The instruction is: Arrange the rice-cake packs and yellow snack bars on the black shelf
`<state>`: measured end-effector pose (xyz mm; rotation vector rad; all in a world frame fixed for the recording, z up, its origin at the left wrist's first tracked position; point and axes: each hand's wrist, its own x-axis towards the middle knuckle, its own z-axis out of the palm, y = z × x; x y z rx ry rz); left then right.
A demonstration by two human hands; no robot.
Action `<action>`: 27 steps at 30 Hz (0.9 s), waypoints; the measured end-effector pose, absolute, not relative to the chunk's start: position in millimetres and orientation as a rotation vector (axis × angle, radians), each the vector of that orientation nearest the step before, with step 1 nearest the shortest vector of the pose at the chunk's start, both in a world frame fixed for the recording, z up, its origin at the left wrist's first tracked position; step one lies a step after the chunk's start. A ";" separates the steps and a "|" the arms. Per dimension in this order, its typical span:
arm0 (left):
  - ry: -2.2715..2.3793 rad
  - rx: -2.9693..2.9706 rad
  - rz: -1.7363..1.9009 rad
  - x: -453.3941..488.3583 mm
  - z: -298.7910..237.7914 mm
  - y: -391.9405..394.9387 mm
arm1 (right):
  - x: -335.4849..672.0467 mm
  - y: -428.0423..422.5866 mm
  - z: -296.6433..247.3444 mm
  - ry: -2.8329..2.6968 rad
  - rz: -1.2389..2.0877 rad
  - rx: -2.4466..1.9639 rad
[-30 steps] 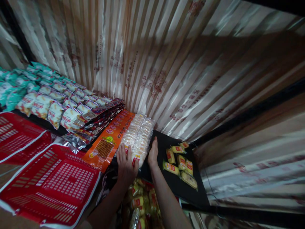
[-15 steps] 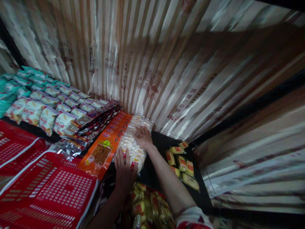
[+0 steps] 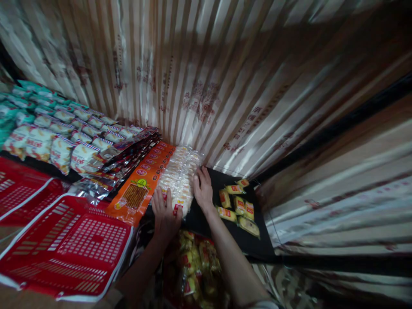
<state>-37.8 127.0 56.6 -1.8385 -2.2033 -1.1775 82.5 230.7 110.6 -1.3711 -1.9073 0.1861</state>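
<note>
Clear-wrapped white snack packs lie in a close block on the black shelf. My left hand rests on the near end of this block, fingers spread out. Along the block's right side stands my right hand, its fingers stretched out and touching or just beside the edge. An orange snack bag with a picture of sticks lies directly left of the block. Right of my right hand, several small yellow-wrapped cakes are loosely scattered on the shelf.
Dark red shiny packets, white chip bags and green bags fill the shelf leftward. Red plastic baskets stand at the front left. More yellow packs sit below my arms. A pleated curtain hangs behind; a dark bar slants at right.
My right hand has moved from the top of the white packs to their right edge. My left hand stays at the near end. The view has shifted slightly.
</note>
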 end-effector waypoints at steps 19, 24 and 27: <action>-1.502 -2.326 -1.469 -54.5 65.5 91.6 | 175.9 9.9 16.7 -1.729 0.385 -1.682; -1.571 -2.500 -1.396 -42.9 65.0 64.8 | 183.8 6.1 -13.4 -1.846 0.706 -1.802; -1.694 -2.879 -1.168 -20.8 53.1 42.6 | 178.3 16.3 -26.3 -1.882 0.767 -1.799</action>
